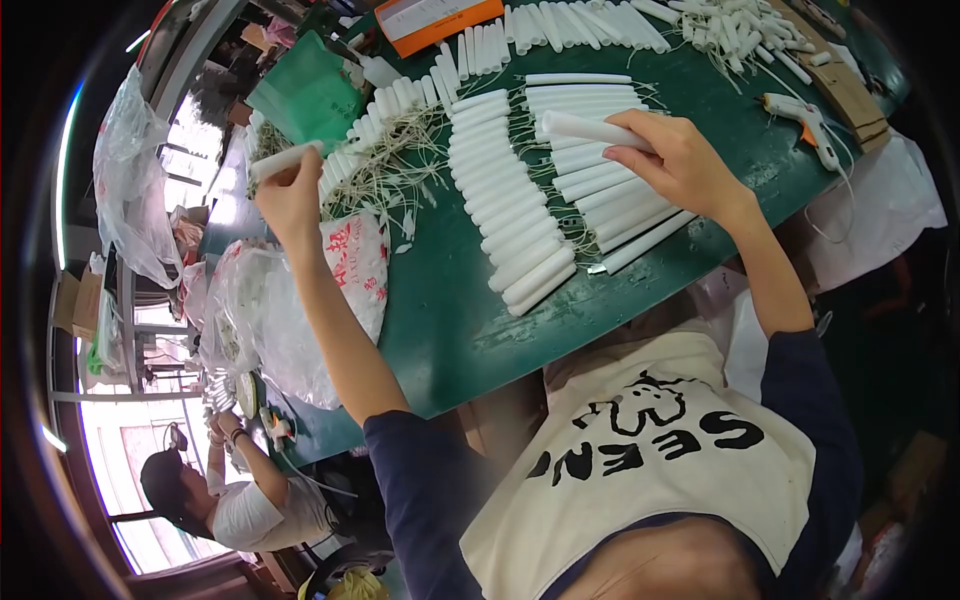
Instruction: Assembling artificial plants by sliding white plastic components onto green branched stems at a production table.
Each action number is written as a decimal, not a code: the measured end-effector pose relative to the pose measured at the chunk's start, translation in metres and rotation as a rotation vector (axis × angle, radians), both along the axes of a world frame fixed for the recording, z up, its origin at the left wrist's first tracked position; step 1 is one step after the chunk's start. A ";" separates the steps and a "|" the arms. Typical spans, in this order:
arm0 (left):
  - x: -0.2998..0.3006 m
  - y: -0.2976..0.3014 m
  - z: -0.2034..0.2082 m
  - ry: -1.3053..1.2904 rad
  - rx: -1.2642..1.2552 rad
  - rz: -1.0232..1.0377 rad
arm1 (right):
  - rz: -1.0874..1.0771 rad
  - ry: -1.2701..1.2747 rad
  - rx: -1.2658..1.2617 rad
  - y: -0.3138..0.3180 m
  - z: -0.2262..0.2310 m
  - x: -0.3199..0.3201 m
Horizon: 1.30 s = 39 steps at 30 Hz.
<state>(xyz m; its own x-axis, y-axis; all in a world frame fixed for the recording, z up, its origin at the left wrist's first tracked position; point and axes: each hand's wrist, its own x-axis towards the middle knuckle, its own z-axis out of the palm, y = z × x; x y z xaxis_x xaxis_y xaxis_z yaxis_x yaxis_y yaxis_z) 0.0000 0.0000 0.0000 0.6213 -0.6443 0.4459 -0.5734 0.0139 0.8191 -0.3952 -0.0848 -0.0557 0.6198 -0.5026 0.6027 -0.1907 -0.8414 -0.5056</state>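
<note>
My right hand (685, 165) is closed round a white tube (580, 128), held above a row of slim white tubes (590, 180) with thin wires at their ends. At the far left, my left hand (290, 205) pinches another short white tube (284, 161) over the heap of wired pieces. Between my hands a slanting row of white tubes (505, 200) lies side by side on the green table (450, 330). Tangled pale wires (395, 165) trail from the shorter tubes near my left hand.
A glue gun (808, 125) lies at the right near a cardboard strip (835, 75). Loose white pieces (735, 30) pile up at the far right. An orange box (440, 22), a green bag (305, 90) and a plastic sack (355, 260) border the work. A co-worker (250, 500) sits lower left.
</note>
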 end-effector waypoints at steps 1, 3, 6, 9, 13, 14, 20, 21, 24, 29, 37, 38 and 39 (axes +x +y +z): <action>-0.010 0.006 0.007 -0.071 -0.113 -0.024 | 0.012 -0.019 -0.028 -0.001 -0.001 0.002; -0.024 0.013 0.015 -0.142 -0.229 -0.042 | 0.029 -0.038 -0.059 0.000 -0.001 0.003; -0.037 0.019 0.017 -0.164 -0.384 -0.072 | 0.042 0.006 -0.061 0.002 -0.003 0.000; -0.054 0.028 0.014 -0.023 -0.364 -0.207 | 0.058 -0.013 -0.030 0.004 -0.006 -0.001; -0.114 0.038 0.018 0.031 -0.133 -0.391 | 0.104 -0.133 0.074 0.004 0.009 -0.005; -0.129 0.035 0.021 0.039 -0.128 -0.402 | 0.187 -0.265 0.112 0.006 0.015 -0.002; -0.174 0.022 0.010 0.523 -0.128 -0.810 | 0.329 -0.205 0.468 0.015 0.019 0.002; -0.171 0.021 0.004 0.526 -0.128 -0.808 | 0.412 -0.302 0.643 0.012 0.016 0.001; -0.156 0.021 -0.023 0.275 0.054 -0.742 | 0.259 -0.304 0.582 0.003 0.014 -0.011; -0.134 0.036 -0.070 0.241 0.300 -0.699 | 0.176 -0.091 0.558 -0.016 0.000 -0.026; -0.137 0.049 -0.088 0.020 0.469 -0.705 | 0.090 -0.035 0.541 -0.020 -0.004 -0.020; -0.138 0.049 -0.086 -0.028 0.482 -0.694 | 0.071 -0.048 0.536 -0.020 -0.004 -0.019; -0.139 0.050 -0.084 -0.028 0.484 -0.694 | 0.070 -0.049 0.538 -0.021 -0.005 -0.019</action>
<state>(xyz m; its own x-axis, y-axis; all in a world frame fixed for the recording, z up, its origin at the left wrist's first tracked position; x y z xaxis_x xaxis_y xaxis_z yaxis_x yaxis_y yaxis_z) -0.1388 0.0496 -0.0839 0.0067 -0.9995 0.0315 -0.5846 0.0216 0.8110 -0.4147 -0.1058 -0.0604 0.6405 -0.7067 0.3006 -0.1090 -0.4711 -0.8753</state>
